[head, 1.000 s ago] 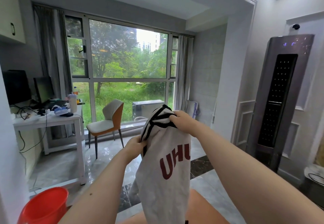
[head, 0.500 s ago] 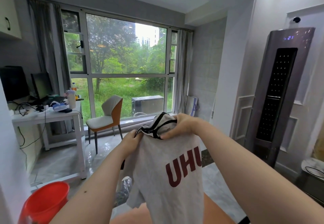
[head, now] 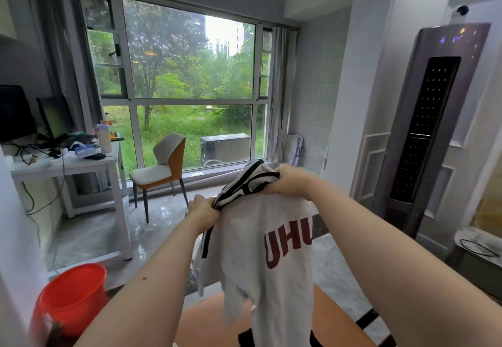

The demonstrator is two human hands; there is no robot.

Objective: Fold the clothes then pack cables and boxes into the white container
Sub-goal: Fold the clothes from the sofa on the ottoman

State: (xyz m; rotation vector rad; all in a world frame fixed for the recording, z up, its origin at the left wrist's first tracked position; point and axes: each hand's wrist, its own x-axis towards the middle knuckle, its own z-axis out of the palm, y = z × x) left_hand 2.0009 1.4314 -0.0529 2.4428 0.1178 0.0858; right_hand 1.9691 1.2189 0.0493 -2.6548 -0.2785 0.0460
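Up front, both fists clenched on white shirt (head: pixel 260 251) collar: left hand (head: pixel 202 212), right hand (head: pixel 289 181). Beyond: chair (head: pixel 160 167), cluttered table (head: pixel 70 166), red bucket (head: pixel 68 300) lower left.

White cotton T-shirt (head: pixel 260 254) w/ dark-red "UHU" lettering & black-striped collar trim hangs in the air, bunched at top, body drooping over orange surface below.

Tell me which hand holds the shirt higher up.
The right hand, gripping the striped collar of the shirt, is higher; the left hand grips the fabric lower, to its left.
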